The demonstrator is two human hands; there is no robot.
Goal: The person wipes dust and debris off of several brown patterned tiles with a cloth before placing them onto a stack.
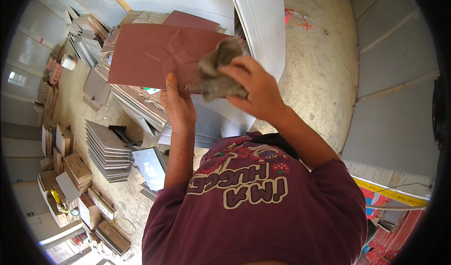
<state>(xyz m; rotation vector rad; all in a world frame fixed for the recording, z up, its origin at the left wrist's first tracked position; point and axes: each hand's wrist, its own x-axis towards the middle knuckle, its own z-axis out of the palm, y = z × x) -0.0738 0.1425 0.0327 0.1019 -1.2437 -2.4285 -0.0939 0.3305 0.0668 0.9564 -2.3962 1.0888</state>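
Note:
A reddish-brown rectangular tile (141, 53) with a raised pattern is held up in front of me. My left hand (178, 105) grips its near edge, the thumb lying on the face and the other fingers hidden beneath. Bunched in my right hand (258, 86) is a grey-brown rag (218, 88), against the tile's right part. That part of the tile is mostly covered by the rag. Behind the held piece, another reddish-brown tile (192, 20) lies on a pile.
Grey tiles (108, 147) stand in a fanned row at the left, near several cardboard boxes (77, 171). Tall white panels (263, 30) lean just beyond my right hand. Yellow printed tape (390, 192) runs along the lower right. More stacked tiles (87, 48) lie at the far left.

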